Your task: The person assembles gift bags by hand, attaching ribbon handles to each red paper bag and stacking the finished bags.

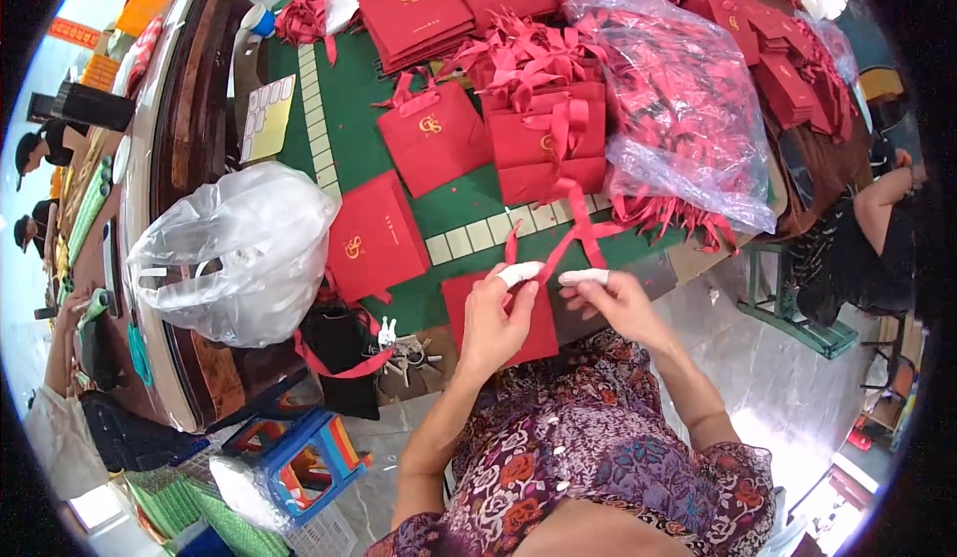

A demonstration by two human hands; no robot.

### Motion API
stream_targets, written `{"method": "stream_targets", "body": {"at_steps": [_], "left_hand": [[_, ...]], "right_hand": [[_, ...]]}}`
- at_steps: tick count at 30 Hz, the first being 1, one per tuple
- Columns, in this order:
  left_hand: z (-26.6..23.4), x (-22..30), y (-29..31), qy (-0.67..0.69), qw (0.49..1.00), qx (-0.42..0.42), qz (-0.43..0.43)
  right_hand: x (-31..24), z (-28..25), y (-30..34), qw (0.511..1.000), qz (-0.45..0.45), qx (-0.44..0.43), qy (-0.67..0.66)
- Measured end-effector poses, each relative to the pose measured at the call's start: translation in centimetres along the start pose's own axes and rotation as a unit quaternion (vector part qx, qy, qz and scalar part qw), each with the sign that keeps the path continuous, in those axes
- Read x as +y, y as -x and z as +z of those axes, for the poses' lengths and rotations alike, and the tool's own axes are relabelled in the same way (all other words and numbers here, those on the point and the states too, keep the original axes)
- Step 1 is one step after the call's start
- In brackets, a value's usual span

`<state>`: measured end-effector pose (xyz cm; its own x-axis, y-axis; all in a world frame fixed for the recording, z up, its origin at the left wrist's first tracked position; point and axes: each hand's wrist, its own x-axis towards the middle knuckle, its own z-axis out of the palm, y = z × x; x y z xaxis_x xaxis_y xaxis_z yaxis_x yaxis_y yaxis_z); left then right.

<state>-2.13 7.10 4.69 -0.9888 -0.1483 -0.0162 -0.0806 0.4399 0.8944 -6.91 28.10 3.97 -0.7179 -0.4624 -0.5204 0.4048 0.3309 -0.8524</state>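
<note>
A red paper gift bag point(540, 336) lies flat at the table's near edge, under my two hands. My left hand point(495, 323) is closed, pinching a red ribbon point(558, 255) that runs up toward the pile of bags. White tape wraps a finger on each hand. Just to the right, my right hand point(620, 305) has its thumb and fingers drawn together close to the ribbon; whether anything is between them is too small to make out. A ribbon end point(512, 243) stands up beside my left fingers.
Stacked red bags point(548, 148) with loose ribbons cover the far side. A clear plastic sack point(688, 109) of red ribbons sits right of them. On the left are a white plastic bag point(239, 253), keys point(409, 358) and a black pouch point(344, 343). A green stool point(797, 308) stands at right.
</note>
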Motion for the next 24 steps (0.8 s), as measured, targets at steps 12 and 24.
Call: {"method": "stream_targets", "body": {"at_steps": [12, 24], "left_hand": [[1.6, -0.8, 3.5, 0.130, 0.987, -0.096, -0.011], [0.8, -0.8, 4.2, 0.216, 0.966, -0.107, -0.094]], "right_hand": [[-0.6, 2.5, -1.0, 0.984, -0.104, 0.030, -0.142], [-2.5, 4.4, 2.1, 0.928, -0.305, 0.107, 0.186]]}}
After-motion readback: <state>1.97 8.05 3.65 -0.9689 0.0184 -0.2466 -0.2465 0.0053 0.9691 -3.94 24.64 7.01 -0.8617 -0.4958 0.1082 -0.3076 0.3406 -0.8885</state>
